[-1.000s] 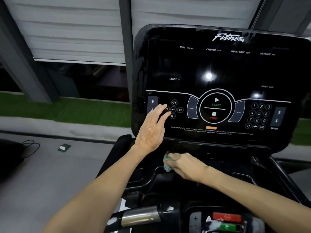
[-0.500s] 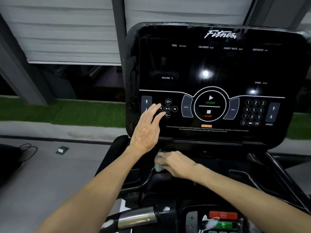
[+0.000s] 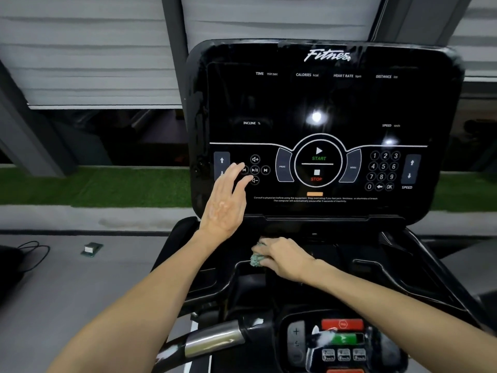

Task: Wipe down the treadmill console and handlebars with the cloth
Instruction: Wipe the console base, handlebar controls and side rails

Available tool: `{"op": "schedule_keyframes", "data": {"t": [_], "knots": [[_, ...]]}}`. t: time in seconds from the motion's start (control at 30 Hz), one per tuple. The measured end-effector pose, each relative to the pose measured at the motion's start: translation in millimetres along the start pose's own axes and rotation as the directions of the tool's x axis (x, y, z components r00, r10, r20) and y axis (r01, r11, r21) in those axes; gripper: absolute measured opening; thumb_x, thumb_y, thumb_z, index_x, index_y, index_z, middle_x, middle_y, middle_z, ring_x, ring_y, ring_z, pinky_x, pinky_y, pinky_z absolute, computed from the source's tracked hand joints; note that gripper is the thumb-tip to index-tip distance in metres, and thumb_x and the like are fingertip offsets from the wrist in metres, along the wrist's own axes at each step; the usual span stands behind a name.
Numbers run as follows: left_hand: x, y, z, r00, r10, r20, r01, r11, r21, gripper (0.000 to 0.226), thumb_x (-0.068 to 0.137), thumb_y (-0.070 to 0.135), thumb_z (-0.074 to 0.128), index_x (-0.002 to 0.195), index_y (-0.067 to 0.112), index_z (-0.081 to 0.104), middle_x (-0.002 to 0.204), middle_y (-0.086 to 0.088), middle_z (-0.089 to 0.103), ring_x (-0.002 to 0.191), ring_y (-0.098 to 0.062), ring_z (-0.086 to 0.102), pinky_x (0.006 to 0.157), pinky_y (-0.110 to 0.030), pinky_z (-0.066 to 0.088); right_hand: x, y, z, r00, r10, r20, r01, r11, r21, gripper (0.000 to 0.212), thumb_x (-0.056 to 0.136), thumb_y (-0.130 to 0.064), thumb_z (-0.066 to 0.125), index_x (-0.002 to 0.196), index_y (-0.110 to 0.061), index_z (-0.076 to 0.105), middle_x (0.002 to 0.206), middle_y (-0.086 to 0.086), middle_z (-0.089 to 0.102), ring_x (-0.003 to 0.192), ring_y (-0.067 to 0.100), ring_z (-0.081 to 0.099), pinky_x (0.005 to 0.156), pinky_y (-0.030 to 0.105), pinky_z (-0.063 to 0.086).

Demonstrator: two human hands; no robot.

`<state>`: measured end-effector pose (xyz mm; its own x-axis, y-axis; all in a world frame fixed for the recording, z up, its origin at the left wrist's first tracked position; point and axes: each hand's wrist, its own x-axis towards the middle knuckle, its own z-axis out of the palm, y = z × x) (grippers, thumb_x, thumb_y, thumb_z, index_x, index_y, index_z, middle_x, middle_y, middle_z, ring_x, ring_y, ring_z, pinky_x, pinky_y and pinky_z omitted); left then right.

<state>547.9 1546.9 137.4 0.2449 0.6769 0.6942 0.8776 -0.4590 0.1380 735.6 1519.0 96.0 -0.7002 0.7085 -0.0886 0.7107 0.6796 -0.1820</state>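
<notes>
— What changed in the last second?
— Little. The right hand (image 3: 285, 258) stays just below the glossy black treadmill console (image 3: 322, 103), its grip curled round the small bunched teal cloth (image 3: 255, 261). That ledge is probably still being rubbed.
— And the other hand?
— The left hand (image 3: 224, 203) keeps flat over the console's lower-left buttons, grip slack, holding nothing. It blocks wiping there. Further below the console, the chrome-banded black handlebar (image 3: 215, 339) and the red-and-green keypad (image 3: 343, 339) show white smears.

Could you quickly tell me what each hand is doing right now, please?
Left hand: open, holding nothing, fingers straight at the console.
Right hand: gripping the cloth below the console.
</notes>
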Motion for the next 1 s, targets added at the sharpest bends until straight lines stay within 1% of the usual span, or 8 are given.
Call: {"op": "schedule_keyframes", "data": {"t": [0.1, 0.17, 0.27, 0.43, 0.63, 0.77, 0.9, 1.0], "knots": [[-0.2, 4.5, -1.6, 1.000, -0.025, 0.005, 0.025, 0.999, 0.032, 0.039, 0.092, -0.006, 0.048, 0.130, 0.001, 0.052, 0.144, -0.020, 0.040, 0.139, -0.031, 0.034, 0.114, -0.047, 0.031, -12.2, -13.9, -3.9, 0.993, 0.023, 0.115, -0.012, 0.995, -0.097, 0.044, 0.093, -0.038, 0.055, 0.133, -0.021, 0.054, 0.122, 0.006, 0.054, 0.113, 0.026, 0.051, 0.091, 0.039, 0.042], [-0.8, 12.1, -3.4, 0.997, -0.077, 0.020, 0.076, 0.996, 0.039, 0.041, 0.093, -0.004, 0.050, 0.134, 0.001, 0.049, 0.147, -0.016, 0.038, 0.140, -0.029, 0.033, 0.114, -0.045, 0.031, -21.6, -19.0, -1.6, 0.986, 0.027, 0.163, -0.034, 0.999, 0.040, 0.046, 0.089, -0.037, 0.063, 0.131, -0.020, 0.058, 0.120, 0.004, 0.060, 0.112, 0.025, 0.053, 0.096, 0.034, 0.042], [-11.1, 26.2, -1.0, 0.995, -0.066, 0.075, 0.063, 0.997, 0.042, 0.043, 0.100, 0.008, 0.043, 0.142, 0.002, 0.041, 0.153, -0.011, 0.033, 0.144, -0.025, 0.026, 0.116, -0.042, 0.029, -26.1, -14.4, -2.8, 0.989, 0.045, 0.143, -0.073, 0.977, 0.198, 0.044, 0.085, -0.031, 0.069, 0.127, -0.019, 0.061, 0.116, 0.002, 0.065, 0.108, 0.024, 0.057, 0.097, 0.029, 0.043], [-20.7, 35.4, 3.4, 0.970, -0.048, 0.238, 0.007, 0.985, 0.171, 0.052, 0.101, 0.027, 0.024, 0.150, 0.008, 0.025, 0.159, -0.004, 0.021, 0.147, -0.020, 0.019, 0.115, -0.041, 0.028, -7.0, 14.2, -4.6, 0.983, 0.184, -0.003, -0.184, 0.982, 0.048, 0.038, 0.092, -0.024, 0.055, 0.129, -0.029, 0.056, 0.120, 0.005, 0.065, 0.107, 0.032, 0.061, 0.090, 0.038, 0.049], [-20.6, 36.4, 3.0, 0.961, -0.059, 0.270, -0.011, 0.968, 0.250, 0.054, 0.102, 0.028, 0.021, 0.152, 0.008, 0.020, 0.161, -0.004, 0.015, 0.147, -0.021, 0.016, 0.116, -0.041, 0.023, -30.8, 4.6, -13.5, 0.982, 0.163, 0.095, -0.178, 0.966, 0.188, 0.039, 0.088, -0.028, 0.064, 0.127, -0.025, 0.060, 0.124, 0.003, 0.065, 0.113, 0.025, 0.059, 0.098, 0.033, 0.046], [-20.5, 38.1, 2.5, 0.960, -0.067, 0.272, -0.015, 0.957, 0.289, 0.054, 0.103, 0.027, 0.020, 0.153, 0.007, 0.017, 0.162, -0.004, 0.012, 0.148, -0.021, 0.013, 0.118, -0.041, 0.018, -48.2, 4.4, -19.6, 0.972, 0.111, 0.208, -0.171, 0.940, 0.296, 0.037, 0.085, -0.029, 0.070, 0.121, -0.028, 0.065, 0.103, 0.002, 0.072, 0.081, 0.015, 0.068, 0.084, 0.030, 0.054], [-20.8, 40.8, 1.9, 0.959, -0.075, 0.275, -0.011, 0.955, 0.296, 0.053, 0.103, 0.027, 0.019, 0.153, 0.007, 0.017, 0.162, -0.005, 0.011, 0.148, -0.021, 0.012, 0.118, -0.040, 0.017, -46.3, 12.3, -19.2, 0.983, 0.166, 0.078, -0.174, 0.979, 0.109, 0.040, 0.088, -0.028, 0.064, 0.126, -0.019, 0.056, 0.105, 0.009, 0.069, 0.097, 0.028, 0.064, 0.085, 0.035, 0.051], [-20.3, 43.2, 1.5, 0.960, -0.079, 0.268, -0.001, 0.959, 0.285, 0.054, 0.102, 0.026, 0.018, 0.153, 0.007, 0.017, 0.162, -0.004, 0.011, 0.148, -0.021, 0.013, 0.118, -0.041, 0.019, -36.5, 19.8, -19.7, 0.952, 0.304, 0.022, -0.305, 0.952, 0.039, 0.036, 0.093, -0.029, 0.056, 0.124, -0.011, 0.054, 0.109, 0.014, 0.067, 0.103, 0.034, 0.060, 0.087, 0.038, 0.047]]}}
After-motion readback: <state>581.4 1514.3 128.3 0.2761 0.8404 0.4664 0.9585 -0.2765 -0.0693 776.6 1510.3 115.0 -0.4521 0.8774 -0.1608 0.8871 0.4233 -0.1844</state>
